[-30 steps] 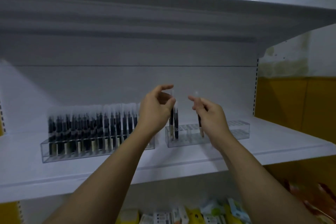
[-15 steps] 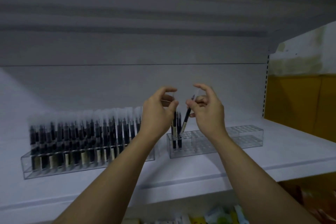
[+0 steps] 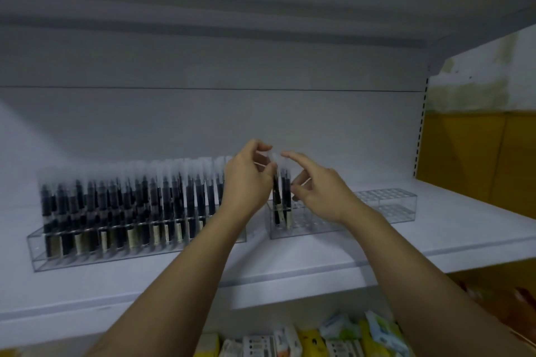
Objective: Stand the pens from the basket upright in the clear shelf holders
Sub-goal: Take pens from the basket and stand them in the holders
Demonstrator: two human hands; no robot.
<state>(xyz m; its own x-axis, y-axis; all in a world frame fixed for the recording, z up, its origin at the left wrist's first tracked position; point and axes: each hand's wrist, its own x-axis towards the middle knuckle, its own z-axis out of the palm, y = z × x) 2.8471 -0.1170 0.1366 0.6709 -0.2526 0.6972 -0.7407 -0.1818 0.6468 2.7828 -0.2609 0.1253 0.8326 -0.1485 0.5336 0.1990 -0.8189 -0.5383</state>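
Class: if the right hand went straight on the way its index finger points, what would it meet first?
Probably the cap end of the clear-capped black pen pinched by the left hand; the right hand points up-left at it, though depth is unclear.

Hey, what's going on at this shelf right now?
A person is standing dark pens with clear caps in clear plastic holders on a white shelf. The left holder is packed; the right holder has only a few pens, at its left end. The left hand pinches one pen there by its cap; the right hand hovers beside, index finger out, apparently holding nothing.
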